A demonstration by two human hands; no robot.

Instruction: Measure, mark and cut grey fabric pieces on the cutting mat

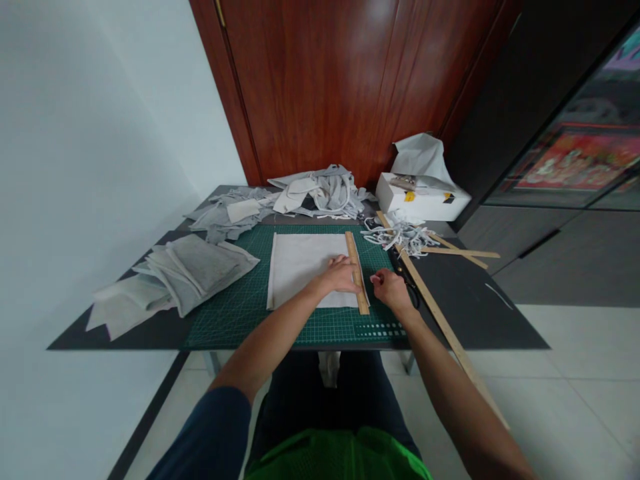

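Note:
A pale rectangular cloth piece point(300, 263) lies flat on the green cutting mat point(235, 327). Along its right edge rests a wooden ruler point(364, 303), running away from me. My left hand point(341, 273) presses down on the ruler and cloth, its thumb and fingers spread. Just right of the ruler, my right hand point(393, 290) is closed in a pinch around a small pinkish piece point(375, 279), too small to make out exactly. Black-handled scissors point(413, 293) lie beside my right hand, partly hidden by it.
Stacked grey cloth pieces point(200, 267) lie at left, with heaped fabric scraps point(320, 190) at the back. A long wooden strip point(435, 310) crosses the table's right side past its front edge. Beyond are tangled cloth strips point(403, 235) and a white box point(425, 203).

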